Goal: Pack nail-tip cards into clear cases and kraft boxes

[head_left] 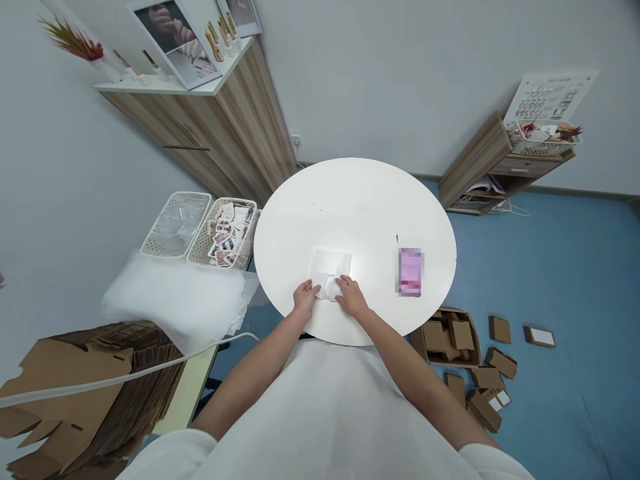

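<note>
A thin white sheet (332,260), which looks like packing foam, lies on the white oval table (350,193) close to its front edge. Its near part is folded or crumpled into a small white bundle; whatever may be inside is hidden. At the left side of that fold, my left hand (305,297) pinches the sheet with its fingers curled. My right hand (352,296) grips the fold from the right, fingers bent over the top. To the right on the same table lies a phone-like pink rectangle (411,272), blurred out by pixels.
Left of the table stand a basket of small printed packets (230,233), a basket of clear bags (177,223), a stack of white foam sheets (175,297) and flattened cardboard (90,387). A box of small cartons (447,337) sits on the floor at right, loose cartons (487,377) beside it.
</note>
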The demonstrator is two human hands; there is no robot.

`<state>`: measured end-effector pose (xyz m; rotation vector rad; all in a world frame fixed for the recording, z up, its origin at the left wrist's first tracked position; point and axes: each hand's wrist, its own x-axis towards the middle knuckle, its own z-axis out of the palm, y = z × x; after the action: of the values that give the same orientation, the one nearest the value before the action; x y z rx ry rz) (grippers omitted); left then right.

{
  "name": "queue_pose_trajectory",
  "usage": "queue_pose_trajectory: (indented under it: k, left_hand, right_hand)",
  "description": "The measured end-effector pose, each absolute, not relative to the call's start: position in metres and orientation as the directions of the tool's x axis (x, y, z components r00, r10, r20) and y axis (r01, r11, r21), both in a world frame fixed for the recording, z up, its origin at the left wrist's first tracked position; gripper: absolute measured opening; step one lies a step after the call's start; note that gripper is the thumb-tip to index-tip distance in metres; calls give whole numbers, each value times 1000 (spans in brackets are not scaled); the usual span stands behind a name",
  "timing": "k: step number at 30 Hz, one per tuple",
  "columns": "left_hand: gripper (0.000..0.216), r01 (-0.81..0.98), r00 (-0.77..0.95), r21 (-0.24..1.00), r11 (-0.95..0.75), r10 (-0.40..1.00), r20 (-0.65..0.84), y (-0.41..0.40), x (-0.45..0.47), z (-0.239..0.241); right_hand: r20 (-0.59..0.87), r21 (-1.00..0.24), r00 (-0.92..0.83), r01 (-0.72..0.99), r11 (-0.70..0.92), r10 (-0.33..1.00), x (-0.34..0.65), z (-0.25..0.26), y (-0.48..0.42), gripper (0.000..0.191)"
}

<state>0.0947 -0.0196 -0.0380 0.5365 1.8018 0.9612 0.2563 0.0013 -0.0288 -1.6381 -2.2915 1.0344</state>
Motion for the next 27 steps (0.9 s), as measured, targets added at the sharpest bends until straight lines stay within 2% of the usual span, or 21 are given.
queue_pose_trajectory:
  k: [4, 10, 14, 18, 23, 27]
  left_hand:
    - [29, 29, -326, 845, 534, 804, -497, -24, 98, -25]
    - [28, 160, -268, 849, 504, 850, -454, -28, 117, -21]
    - [23, 343, -246, 819, 459, 886, -394, -29, 121, -19]
    - [24, 488, -141, 781, 390, 918, -370, -32, 118, -17]
    - [37, 674, 55, 723, 150, 966, -252, -39, 116, -22]
    - [50, 793, 200, 607, -58, 965, -170, -48, 108, -26]
  right_hand:
    - [-263, -627, -401, 762, 160, 877, 258, -33, 4, 53]
    - [-201, -644, -411, 740, 196, 889, 261, -42, 10, 51]
    - [-194, -682, -413, 709, 181, 890, 258, -45, 8, 48]
    - [-177, -721, -423, 671, 176, 889, 252, -45, 2, 47]
    - [-183, -737, -364, 665, 117, 913, 245, -44, -4, 52]
    - [-180, -743, -344, 661, 101, 922, 236, -44, -7, 53]
